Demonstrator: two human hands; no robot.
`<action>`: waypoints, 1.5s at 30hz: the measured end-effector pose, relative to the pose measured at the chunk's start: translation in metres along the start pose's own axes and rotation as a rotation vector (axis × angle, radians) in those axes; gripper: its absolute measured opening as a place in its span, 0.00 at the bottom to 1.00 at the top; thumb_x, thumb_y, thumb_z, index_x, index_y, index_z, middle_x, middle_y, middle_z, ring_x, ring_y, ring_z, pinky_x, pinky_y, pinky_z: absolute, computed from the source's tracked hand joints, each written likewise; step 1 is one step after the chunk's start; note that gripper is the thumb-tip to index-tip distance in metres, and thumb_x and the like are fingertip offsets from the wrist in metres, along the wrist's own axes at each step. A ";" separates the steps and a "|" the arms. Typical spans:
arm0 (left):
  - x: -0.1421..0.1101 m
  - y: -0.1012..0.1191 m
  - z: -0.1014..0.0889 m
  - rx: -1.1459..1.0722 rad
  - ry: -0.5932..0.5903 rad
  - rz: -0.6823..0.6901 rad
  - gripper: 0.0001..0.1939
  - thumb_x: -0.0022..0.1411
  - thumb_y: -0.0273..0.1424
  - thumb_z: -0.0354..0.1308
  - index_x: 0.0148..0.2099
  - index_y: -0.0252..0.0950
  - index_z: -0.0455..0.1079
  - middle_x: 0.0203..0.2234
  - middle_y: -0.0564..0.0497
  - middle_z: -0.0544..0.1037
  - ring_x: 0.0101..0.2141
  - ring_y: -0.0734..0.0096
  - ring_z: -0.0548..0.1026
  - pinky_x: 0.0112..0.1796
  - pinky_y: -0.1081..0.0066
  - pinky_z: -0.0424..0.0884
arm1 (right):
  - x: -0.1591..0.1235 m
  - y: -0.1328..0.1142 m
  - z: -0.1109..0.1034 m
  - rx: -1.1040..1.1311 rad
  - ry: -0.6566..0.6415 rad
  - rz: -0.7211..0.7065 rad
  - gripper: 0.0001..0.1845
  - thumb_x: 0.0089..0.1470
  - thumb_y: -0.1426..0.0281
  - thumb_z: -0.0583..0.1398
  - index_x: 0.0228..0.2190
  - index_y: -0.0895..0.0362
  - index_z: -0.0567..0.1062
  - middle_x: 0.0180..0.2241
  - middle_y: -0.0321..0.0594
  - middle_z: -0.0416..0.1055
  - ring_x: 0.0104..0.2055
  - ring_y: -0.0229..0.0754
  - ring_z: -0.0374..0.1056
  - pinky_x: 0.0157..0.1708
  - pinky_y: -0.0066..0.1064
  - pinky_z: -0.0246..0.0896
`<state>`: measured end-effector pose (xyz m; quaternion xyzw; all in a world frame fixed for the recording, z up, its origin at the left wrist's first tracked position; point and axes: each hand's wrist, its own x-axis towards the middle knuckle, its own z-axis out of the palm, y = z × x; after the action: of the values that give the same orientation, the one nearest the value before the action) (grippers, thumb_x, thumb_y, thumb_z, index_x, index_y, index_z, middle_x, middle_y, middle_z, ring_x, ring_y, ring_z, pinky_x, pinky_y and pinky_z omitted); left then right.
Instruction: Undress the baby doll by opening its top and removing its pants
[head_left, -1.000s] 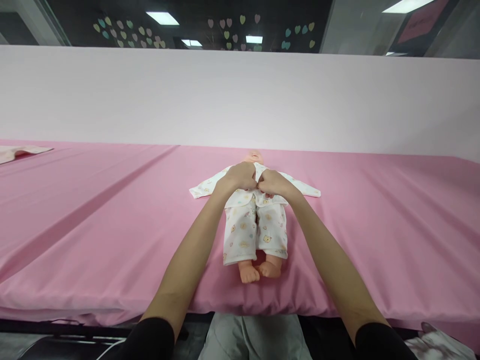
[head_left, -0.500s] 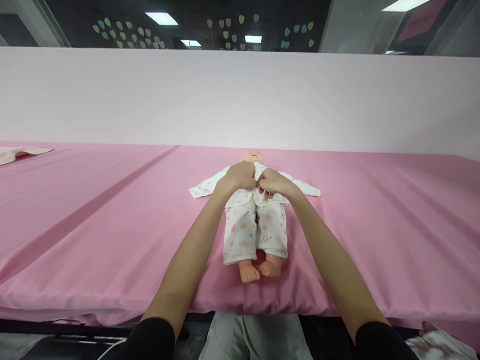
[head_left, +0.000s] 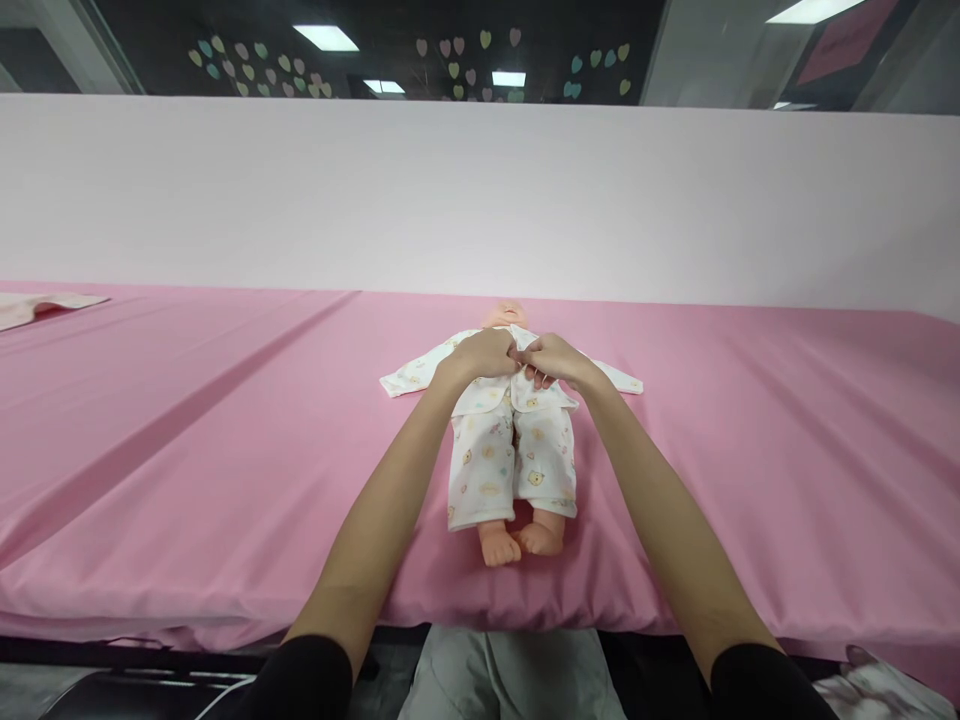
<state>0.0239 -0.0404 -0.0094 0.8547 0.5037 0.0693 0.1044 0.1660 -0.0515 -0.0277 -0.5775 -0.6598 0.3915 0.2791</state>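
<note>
Two bare forearms, black sleeves pushed up above the elbows well behind the fingers, left hand [head_left: 484, 353] and right hand [head_left: 551, 358] without rings or watch, nails short, pale grey trousers at the lower edge between the sleeves.

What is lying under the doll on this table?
The doll lies on its back on a pink sheet that covers the whole surface. Both hands, left hand and right hand, grip its shirt. The tabletop beneath is hidden.
</note>
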 end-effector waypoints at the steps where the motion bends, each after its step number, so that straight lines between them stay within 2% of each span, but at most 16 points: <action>1: 0.000 0.001 0.000 -0.009 -0.017 -0.008 0.06 0.49 0.30 0.53 0.32 0.36 0.69 0.30 0.48 0.76 0.29 0.68 0.71 0.24 0.72 0.58 | 0.001 0.001 0.000 -0.003 0.002 -0.003 0.14 0.55 0.73 0.56 0.18 0.61 0.66 0.16 0.35 0.65 0.15 0.32 0.61 0.14 0.22 0.54; 4: -0.001 0.001 0.002 -0.032 -0.033 -0.039 0.09 0.50 0.35 0.57 0.33 0.37 0.67 0.33 0.49 0.75 0.31 0.69 0.71 0.26 0.73 0.59 | 0.002 0.003 -0.002 -0.015 0.016 0.007 0.12 0.51 0.76 0.55 0.18 0.61 0.66 0.17 0.36 0.66 0.16 0.32 0.62 0.15 0.22 0.55; 7: 0.002 -0.003 0.007 -0.037 -0.032 -0.059 0.18 0.46 0.42 0.61 0.37 0.37 0.65 0.35 0.50 0.74 0.31 0.70 0.71 0.26 0.74 0.59 | 0.002 0.004 -0.005 0.013 0.037 0.013 0.09 0.48 0.77 0.54 0.18 0.61 0.67 0.18 0.37 0.66 0.16 0.33 0.62 0.15 0.23 0.56; 11: 0.007 -0.014 0.011 -0.053 -0.065 0.020 0.26 0.41 0.45 0.65 0.41 0.39 0.65 0.37 0.51 0.73 0.31 0.70 0.70 0.26 0.75 0.60 | 0.003 0.008 -0.009 0.079 0.097 0.000 0.07 0.47 0.74 0.53 0.19 0.59 0.66 0.18 0.36 0.64 0.18 0.35 0.63 0.15 0.24 0.57; 14: 0.009 -0.019 0.010 -0.158 -0.197 0.083 0.31 0.41 0.45 0.65 0.48 0.42 0.64 0.32 0.53 0.73 0.25 0.74 0.69 0.25 0.76 0.60 | 0.004 0.010 -0.011 0.077 0.118 0.002 0.06 0.47 0.73 0.53 0.20 0.59 0.65 0.18 0.36 0.63 0.19 0.36 0.64 0.16 0.24 0.57; 17: 0.009 -0.018 0.009 -0.174 -0.256 0.077 0.24 0.44 0.47 0.63 0.42 0.40 0.67 0.23 0.55 0.71 0.20 0.75 0.66 0.23 0.75 0.59 | 0.003 0.010 -0.012 0.047 0.112 -0.001 0.06 0.46 0.73 0.53 0.20 0.58 0.64 0.18 0.37 0.63 0.20 0.36 0.64 0.17 0.24 0.57; 19: 0.008 -0.016 0.009 -0.144 -0.232 0.038 0.20 0.45 0.49 0.61 0.32 0.39 0.67 0.19 0.55 0.69 0.19 0.75 0.65 0.22 0.74 0.58 | 0.002 0.009 -0.013 0.023 0.109 0.002 0.06 0.46 0.73 0.53 0.19 0.59 0.64 0.19 0.38 0.64 0.21 0.36 0.64 0.18 0.24 0.58; 21: 0.007 -0.018 0.007 -0.123 -0.159 -0.007 0.21 0.45 0.51 0.60 0.26 0.38 0.64 0.17 0.55 0.68 0.19 0.74 0.65 0.22 0.74 0.57 | 0.000 0.008 -0.015 0.011 0.109 0.009 0.06 0.46 0.73 0.53 0.19 0.59 0.64 0.19 0.38 0.64 0.21 0.37 0.64 0.18 0.24 0.58; 24: 0.003 -0.029 0.001 -0.127 0.063 -0.071 0.25 0.49 0.53 0.57 0.20 0.37 0.59 0.15 0.54 0.64 0.19 0.75 0.63 0.22 0.73 0.54 | -0.004 0.008 -0.028 0.030 0.140 0.033 0.05 0.45 0.74 0.54 0.20 0.59 0.65 0.20 0.38 0.64 0.21 0.36 0.64 0.18 0.25 0.58; 26: 0.000 -0.041 -0.006 -0.165 0.166 -0.095 0.26 0.51 0.53 0.55 0.19 0.36 0.57 0.15 0.54 0.63 0.19 0.77 0.62 0.22 0.74 0.53 | -0.009 0.012 -0.042 0.063 0.195 0.050 0.05 0.44 0.74 0.54 0.20 0.59 0.65 0.21 0.38 0.64 0.21 0.36 0.63 0.19 0.25 0.58; 30: -0.004 -0.058 -0.012 -0.239 0.118 -0.137 0.19 0.48 0.46 0.61 0.22 0.36 0.63 0.16 0.54 0.65 0.19 0.78 0.63 0.20 0.76 0.56 | -0.015 0.033 -0.077 0.097 0.415 0.119 0.04 0.45 0.73 0.54 0.21 0.58 0.65 0.22 0.37 0.63 0.22 0.34 0.61 0.22 0.26 0.57; 33: -0.003 -0.056 -0.010 -0.226 0.066 -0.179 0.12 0.46 0.38 0.62 0.27 0.36 0.66 0.22 0.53 0.70 0.20 0.78 0.66 0.21 0.77 0.60 | -0.012 0.055 -0.092 -0.069 0.571 0.271 0.06 0.45 0.71 0.54 0.20 0.57 0.63 0.21 0.36 0.60 0.20 0.33 0.55 0.20 0.28 0.50; 36: -0.001 -0.051 -0.007 -0.187 0.040 -0.205 0.10 0.47 0.33 0.61 0.33 0.35 0.68 0.30 0.50 0.74 0.21 0.78 0.68 0.22 0.77 0.62 | -0.008 0.071 -0.095 -0.288 0.571 0.336 0.06 0.45 0.70 0.55 0.20 0.57 0.64 0.20 0.36 0.59 0.21 0.35 0.55 0.21 0.29 0.49; 40: -0.002 -0.056 -0.009 -0.250 0.088 -0.195 0.17 0.49 0.35 0.59 0.43 0.37 0.70 0.37 0.48 0.75 0.26 0.73 0.73 0.23 0.77 0.66 | -0.003 0.083 -0.094 -0.432 0.543 0.397 0.04 0.44 0.70 0.56 0.25 0.59 0.68 0.22 0.39 0.62 0.25 0.40 0.61 0.24 0.30 0.53; 42: -0.005 -0.061 -0.013 -0.330 0.096 -0.147 0.17 0.50 0.37 0.58 0.44 0.38 0.72 0.38 0.48 0.76 0.31 0.70 0.75 0.26 0.76 0.68 | 0.000 0.089 -0.096 -0.448 0.514 0.438 0.06 0.44 0.70 0.55 0.28 0.60 0.69 0.23 0.41 0.64 0.27 0.42 0.63 0.25 0.31 0.55; 45: -0.012 -0.072 -0.020 -0.454 0.115 -0.093 0.12 0.52 0.36 0.56 0.38 0.39 0.76 0.39 0.51 0.78 0.37 0.68 0.75 0.33 0.75 0.71 | 0.003 0.098 -0.101 -0.432 0.467 0.480 0.09 0.44 0.70 0.55 0.31 0.61 0.70 0.24 0.43 0.66 0.28 0.45 0.65 0.27 0.32 0.57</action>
<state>-0.0477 -0.0150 -0.0076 0.7798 0.5192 0.2244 0.2682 0.3012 -0.0261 -0.0560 -0.8342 -0.4919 0.1561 0.1943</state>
